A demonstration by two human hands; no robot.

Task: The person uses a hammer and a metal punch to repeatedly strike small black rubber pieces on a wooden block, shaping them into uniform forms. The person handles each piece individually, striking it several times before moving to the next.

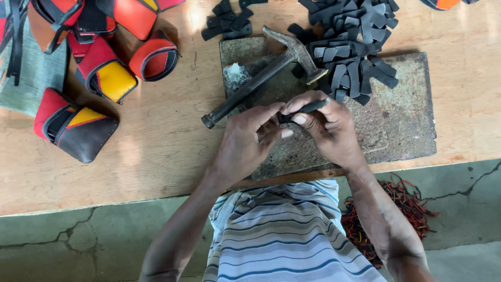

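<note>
My left hand [249, 138] and my right hand [326, 125] meet over a worn stone slab [402, 120], both pinching one small black leather strip [308, 108] between thumbs and fingers. A claw hammer [261, 75] with a dark handle lies diagonally on the slab just beyond my hands, untouched. A heap of similar black strips [355, 47] covers the slab's far right corner and the board behind it.
Red, yellow and black leather shoe uppers [99, 68] lie in a pile at the left on the wooden board [156, 141]. A smaller bunch of black strips [227, 21] sits at the far middle. Red and black scraps [402, 209] lie on the concrete floor by my right arm.
</note>
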